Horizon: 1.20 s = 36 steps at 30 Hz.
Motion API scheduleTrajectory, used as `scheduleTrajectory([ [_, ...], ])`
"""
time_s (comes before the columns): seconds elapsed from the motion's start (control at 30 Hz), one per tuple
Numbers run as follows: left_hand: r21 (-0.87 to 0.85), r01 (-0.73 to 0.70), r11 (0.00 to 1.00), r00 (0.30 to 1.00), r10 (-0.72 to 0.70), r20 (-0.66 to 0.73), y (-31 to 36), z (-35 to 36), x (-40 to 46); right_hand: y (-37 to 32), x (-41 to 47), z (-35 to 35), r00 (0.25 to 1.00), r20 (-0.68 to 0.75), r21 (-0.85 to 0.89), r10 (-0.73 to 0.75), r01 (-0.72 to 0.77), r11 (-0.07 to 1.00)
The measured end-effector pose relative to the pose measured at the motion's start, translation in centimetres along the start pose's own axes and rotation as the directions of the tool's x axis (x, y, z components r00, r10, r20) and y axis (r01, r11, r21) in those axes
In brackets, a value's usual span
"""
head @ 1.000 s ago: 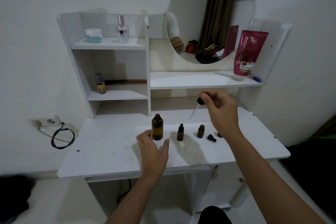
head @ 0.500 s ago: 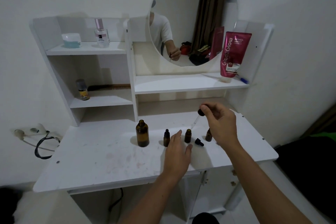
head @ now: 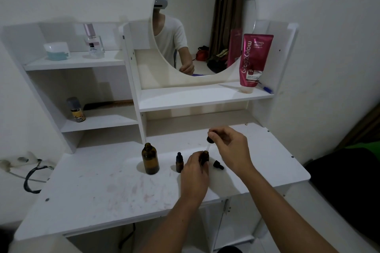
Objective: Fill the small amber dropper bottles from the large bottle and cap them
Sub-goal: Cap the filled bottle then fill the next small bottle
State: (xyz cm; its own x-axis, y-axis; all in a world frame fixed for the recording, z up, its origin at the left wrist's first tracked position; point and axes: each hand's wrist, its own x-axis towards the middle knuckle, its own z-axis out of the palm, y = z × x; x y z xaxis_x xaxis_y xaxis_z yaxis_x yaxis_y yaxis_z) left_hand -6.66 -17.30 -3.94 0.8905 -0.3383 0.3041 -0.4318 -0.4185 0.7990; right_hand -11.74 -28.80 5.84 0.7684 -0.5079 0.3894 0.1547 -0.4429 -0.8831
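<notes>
On the white vanity table point(head: 98, 195) we see the large amber bottle point(head: 150, 159) standing upright and uncapped at the left, though we cannot tell how much liquid it holds, and just to its right a small capped dropper bottle point(head: 179, 162). Our left hand point(head: 194, 174) grips an open small amber bottle point(head: 205, 156) upright on the table. Our right hand point(head: 230, 146) pinches the black bulb of a dropper point(head: 209, 142), its glass tube slanting down-left to the bottle mouth, and a loose dropper cap point(head: 218, 164) lies on its side just right.
</notes>
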Motion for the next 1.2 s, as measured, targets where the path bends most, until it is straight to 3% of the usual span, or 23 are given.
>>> scheduleTrajectory([
  [0.23, 0.010, -0.015, 1.000, 1.000, 0.015, 0.008, -0.5, 0.3, 0.0, 0.8, -0.5, 1.3, 0.996, -0.070, -0.086, -0.057, 0.050, 0.995],
  [0.5, 0.001, 0.004, 1.000, 1.000, -0.004, 0.007, -0.6, 0.4, -0.1, 0.8, -0.5, 1.2, 1.000, 0.019, -0.079, -0.011, 0.013, 0.997],
  [0.63, -0.003, -0.012, 1.000, 1.000, 0.012, 0.006, -0.5, 0.4, -0.2, 1.0, -0.7, 1.5, 1.000, -0.016, -0.097, -0.004, 0.002, 0.995],
  [0.97, -0.021, 0.031, 0.999, 0.999, -0.031, 0.025, -0.2, 0.1, -0.4, 0.2, -0.7, 1.4, 1.000, -0.025, -0.071, 0.020, -0.021, 0.997],
  [1.2, -0.007, 0.060, 0.998, 0.994, -0.059, 0.088, -0.4, -0.8, -1.1, -2.1, -1.0, 0.3, 0.993, -0.113, -0.006, -0.014, 0.013, 1.000],
])
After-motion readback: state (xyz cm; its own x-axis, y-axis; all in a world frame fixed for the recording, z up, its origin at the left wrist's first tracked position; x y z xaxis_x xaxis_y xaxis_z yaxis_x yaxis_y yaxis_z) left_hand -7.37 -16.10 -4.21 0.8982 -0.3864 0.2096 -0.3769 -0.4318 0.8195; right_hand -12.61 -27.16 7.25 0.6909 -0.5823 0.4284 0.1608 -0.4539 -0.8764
